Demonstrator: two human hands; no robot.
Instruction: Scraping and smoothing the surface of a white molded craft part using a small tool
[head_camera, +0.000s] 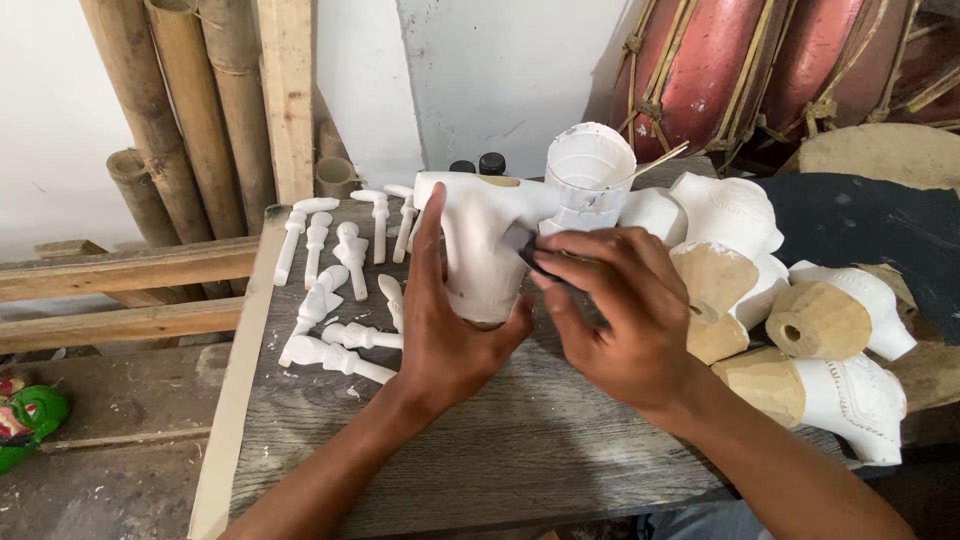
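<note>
Left hand (440, 330) wraps the white torso (487, 250), right hand (615, 310) pinches a dark tool (535, 258) against it, cup (588, 180) just behind.

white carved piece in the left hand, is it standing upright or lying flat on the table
Upright: the left hand grips the white carved piece standing on the table.

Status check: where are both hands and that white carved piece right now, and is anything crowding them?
Left hand grips white carved piece, upright on table. Right hand presses small dark tool against it. Paint cup close behind.
</note>
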